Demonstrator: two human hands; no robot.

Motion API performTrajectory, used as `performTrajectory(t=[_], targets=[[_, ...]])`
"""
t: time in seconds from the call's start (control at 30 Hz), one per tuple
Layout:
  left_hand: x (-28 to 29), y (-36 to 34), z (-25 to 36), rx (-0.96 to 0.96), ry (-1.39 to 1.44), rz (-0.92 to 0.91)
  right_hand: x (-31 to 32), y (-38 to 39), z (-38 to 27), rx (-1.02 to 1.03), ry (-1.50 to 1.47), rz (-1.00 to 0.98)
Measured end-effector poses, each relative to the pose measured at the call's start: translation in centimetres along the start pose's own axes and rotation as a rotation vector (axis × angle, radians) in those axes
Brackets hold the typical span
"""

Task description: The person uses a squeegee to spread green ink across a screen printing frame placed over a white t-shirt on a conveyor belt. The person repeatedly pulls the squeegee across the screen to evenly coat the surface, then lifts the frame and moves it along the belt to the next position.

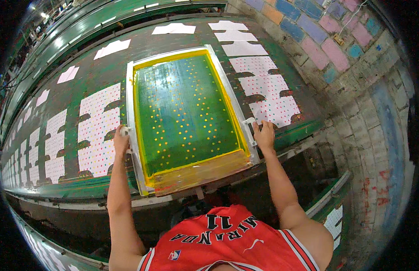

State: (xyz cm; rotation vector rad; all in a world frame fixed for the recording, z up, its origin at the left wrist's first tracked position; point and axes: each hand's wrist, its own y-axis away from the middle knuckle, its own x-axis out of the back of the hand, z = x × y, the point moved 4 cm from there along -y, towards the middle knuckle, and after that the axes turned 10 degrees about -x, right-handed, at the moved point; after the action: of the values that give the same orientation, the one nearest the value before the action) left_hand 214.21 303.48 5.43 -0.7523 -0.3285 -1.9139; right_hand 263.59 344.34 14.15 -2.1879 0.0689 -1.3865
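Note:
A screen printing frame (230,97) with pale metal sides lies over the long printing table in front of me. Its green mesh (173,97) carries rows of small yellow and orange dots, with yellow tape along the inner edges and a brownish taped strip at the near end. My left hand (121,141) is closed round a white handle (125,131) on the frame's left side. On the opposite side, my right hand (264,134) grips a similar handle (250,122), its fingers partly bent over it. What lies under the mesh is hidden.
White cut fabric pieces with coloured dots (100,131) lie left of the frame, and more dotted pieces (273,111) lie right. Plain white pieces (174,29) lie along the far side. A block wall (318,49) rises beyond the table's right end. Another green table (69,38) runs behind.

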Motion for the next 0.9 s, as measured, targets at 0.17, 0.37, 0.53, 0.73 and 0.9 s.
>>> performTrajectory(t=[0.17,0.37,0.53,0.73,0.9], targets=[[1.5,-1.5,2.0,-0.084,-0.115,0.063,-4.8,-1.7,3.3,-0.370,-0.346,-0.558],[2.1,-2.7,10.9,-0.066,-0.011,0.076,-1.9,-6.5,6.4,-0.367,-0.477,-0.649],[-8.6,-0.6,19.8,-0.216,0.096,0.148,0.8,-16.7,16.2,-0.344,-0.458,-0.578],[-24.7,4.3,28.3,0.011,0.218,0.134,0.9,-26.2,30.1,-0.394,-0.429,-0.540],[-32.4,6.8,31.1,-0.120,0.165,0.222,-1.3,-29.7,38.8,-0.386,-0.422,-0.591]])
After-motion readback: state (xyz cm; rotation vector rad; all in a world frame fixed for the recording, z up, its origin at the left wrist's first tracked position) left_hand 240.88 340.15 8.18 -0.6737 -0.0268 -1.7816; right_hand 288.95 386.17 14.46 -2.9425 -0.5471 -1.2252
